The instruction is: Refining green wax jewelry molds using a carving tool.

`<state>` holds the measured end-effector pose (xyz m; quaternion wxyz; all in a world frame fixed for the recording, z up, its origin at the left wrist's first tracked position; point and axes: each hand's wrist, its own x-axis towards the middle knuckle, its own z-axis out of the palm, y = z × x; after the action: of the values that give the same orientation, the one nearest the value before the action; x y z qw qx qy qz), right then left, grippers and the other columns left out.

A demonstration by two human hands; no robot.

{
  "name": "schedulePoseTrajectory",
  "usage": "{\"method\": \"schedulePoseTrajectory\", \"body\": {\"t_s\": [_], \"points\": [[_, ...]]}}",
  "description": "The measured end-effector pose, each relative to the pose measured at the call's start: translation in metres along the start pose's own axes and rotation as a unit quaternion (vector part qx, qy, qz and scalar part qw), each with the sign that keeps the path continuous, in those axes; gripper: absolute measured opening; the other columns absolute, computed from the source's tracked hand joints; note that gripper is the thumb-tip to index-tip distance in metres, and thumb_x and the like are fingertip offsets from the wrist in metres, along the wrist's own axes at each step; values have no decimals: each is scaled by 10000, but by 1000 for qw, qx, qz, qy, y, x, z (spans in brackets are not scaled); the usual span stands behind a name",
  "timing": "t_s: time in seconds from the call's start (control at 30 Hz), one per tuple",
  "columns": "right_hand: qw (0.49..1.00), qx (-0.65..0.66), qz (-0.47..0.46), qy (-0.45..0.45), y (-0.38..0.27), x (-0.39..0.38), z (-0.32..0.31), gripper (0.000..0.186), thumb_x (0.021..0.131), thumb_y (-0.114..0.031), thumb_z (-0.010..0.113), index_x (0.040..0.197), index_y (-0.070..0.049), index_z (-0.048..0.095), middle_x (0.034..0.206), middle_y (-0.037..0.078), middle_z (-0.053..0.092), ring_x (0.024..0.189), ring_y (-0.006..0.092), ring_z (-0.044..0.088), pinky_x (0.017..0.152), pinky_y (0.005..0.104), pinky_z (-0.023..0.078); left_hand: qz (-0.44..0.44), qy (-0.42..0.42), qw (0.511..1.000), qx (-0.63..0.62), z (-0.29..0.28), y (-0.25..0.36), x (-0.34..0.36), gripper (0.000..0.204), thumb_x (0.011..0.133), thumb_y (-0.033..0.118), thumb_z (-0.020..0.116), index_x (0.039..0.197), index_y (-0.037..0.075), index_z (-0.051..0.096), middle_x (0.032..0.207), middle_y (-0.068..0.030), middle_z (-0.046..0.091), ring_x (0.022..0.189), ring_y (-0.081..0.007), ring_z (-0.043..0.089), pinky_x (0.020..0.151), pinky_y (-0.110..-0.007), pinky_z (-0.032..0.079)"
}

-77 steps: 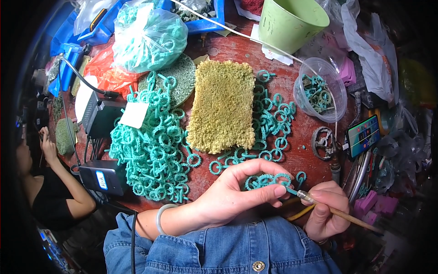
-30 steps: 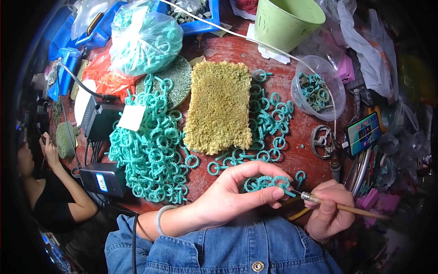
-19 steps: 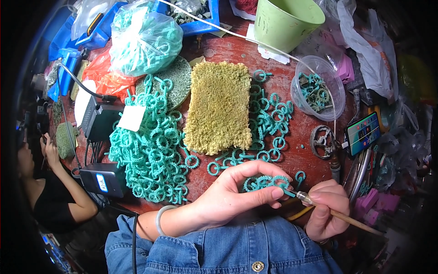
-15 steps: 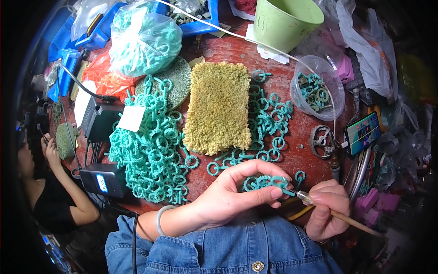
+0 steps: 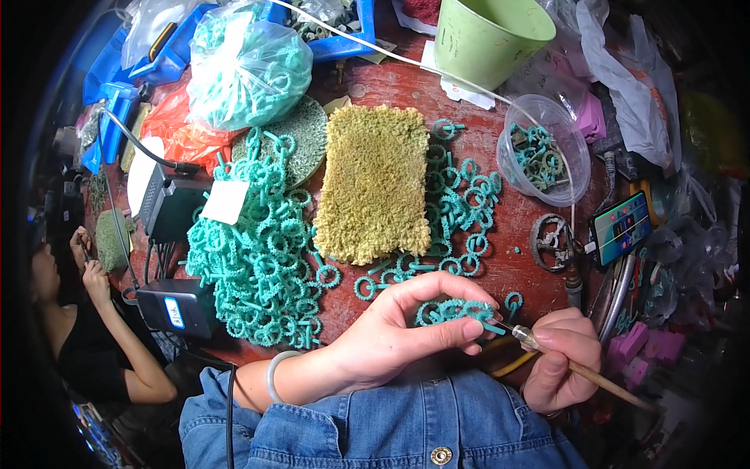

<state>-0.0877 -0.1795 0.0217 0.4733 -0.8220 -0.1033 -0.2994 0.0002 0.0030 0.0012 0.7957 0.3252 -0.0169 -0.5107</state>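
Several turquoise wax rings (image 5: 451, 312) with short stems are gathered in my left hand (image 5: 398, 332), whose fingers are closed round them. My right hand (image 5: 561, 358) grips a thin tool (image 5: 598, 379) with a wooden handle, a clear collar and a fine metal tip. The tip reaches to the right side of the rings, close to my left thumb. Beyond my hands lies a rough yellow-green block (image 5: 373, 184). A large heap of the same turquoise rings (image 5: 258, 266) spreads to its left, and more loose rings (image 5: 461, 203) lie to its right.
A clear round tub (image 5: 578, 148) with rings stands at right, below a green bucket (image 5: 488, 39). A lit phone (image 5: 621, 227) leans at the right edge. A filled plastic bag (image 5: 250, 78) and grey boxes (image 5: 178, 309) are on the left. Another person's arm (image 5: 129, 344) is far left.
The tool tip has shifted slightly away from the rings, to the right. My left hand looks nearly still. The other person's hands at far left have moved a little.
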Motion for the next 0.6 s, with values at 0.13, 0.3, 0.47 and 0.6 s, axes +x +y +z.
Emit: {"method": "schedulePoseTrajectory", "body": {"t_s": [0.13, 0.3, 0.47, 0.6], "points": [[1000, -2, -5, -3, 0, 0, 0, 183, 908, -119, 588, 968, 52, 566, 760, 119, 584, 576, 195, 570, 510, 269, 474, -1, -5, 1000, -17, -1, -1, 1, 239, 891, -43, 572, 1125, 1, 560, 1116, -107, 573, 1009, -176, 583, 803, -316, 535], [1000, -6, -11, -9, 1, -1, 0, 202, 907, -137, 597, 971, 53, 571, 758, 113, 583, 568, 192, 569, 506, 265, 474, 0, -9, 1000, -5, -1, -2, 0, 238, 893, -39, 572, 1126, 6, 561, 1117, -106, 575, 1015, -177, 583, 806, -316, 534], [1000, -5, -15, 3, 1, -1, 1, 206, 904, -156, 608, 963, 40, 589, 762, 107, 586, 563, 191, 571, 495, 259, 473, -1, -6, 1000, -9, -1, -1, 1, 238, 896, -37, 568, 1129, 9, 559, 1117, -107, 581, 1021, -180, 584, 810, -315, 531], [999, -33, -22, -19, -2, 2, 0, 212, 901, -177, 618, 969, 24, 607, 778, 103, 591, 582, 195, 580, 498, 257, 483, -3, -11, 999, -34, -2, -2, 1, 240, 901, -18, 568, 1138, 12, 552, 1117, -111, 584, 1019, -183, 590, 808, -314, 528]]}}
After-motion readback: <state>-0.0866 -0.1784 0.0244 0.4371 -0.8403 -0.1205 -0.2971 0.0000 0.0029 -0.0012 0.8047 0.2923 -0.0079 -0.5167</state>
